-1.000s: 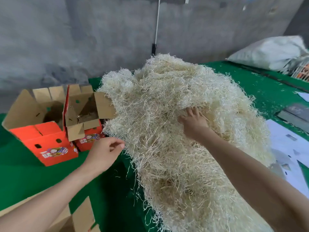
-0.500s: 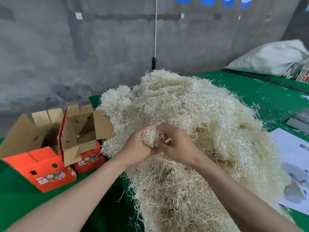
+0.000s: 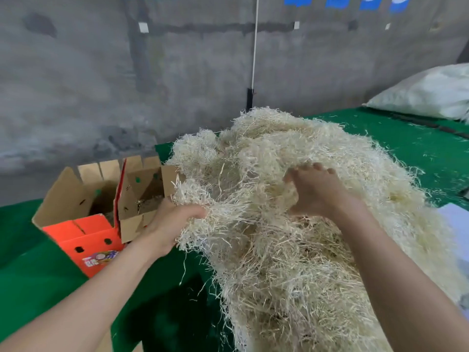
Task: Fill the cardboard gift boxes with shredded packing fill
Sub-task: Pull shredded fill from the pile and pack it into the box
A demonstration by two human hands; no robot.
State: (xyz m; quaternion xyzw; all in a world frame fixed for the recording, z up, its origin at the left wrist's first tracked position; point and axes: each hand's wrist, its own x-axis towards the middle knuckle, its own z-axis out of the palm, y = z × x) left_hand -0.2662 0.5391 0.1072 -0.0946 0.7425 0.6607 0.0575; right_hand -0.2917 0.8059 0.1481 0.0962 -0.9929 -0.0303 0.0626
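Clutching shredded fill (image 3: 291, 250), left hand (image 3: 172, 224) and right hand (image 3: 314, 191), near boxes (image 3: 86, 237).

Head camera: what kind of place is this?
Probably a packing workshop: a big heap of shredded fill lies on a green-covered table, open orange gift boxes stand beside it, and a bare concrete wall is behind.

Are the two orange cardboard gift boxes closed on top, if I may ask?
No, the left orange cardboard gift box and the right box both have flaps raised open.
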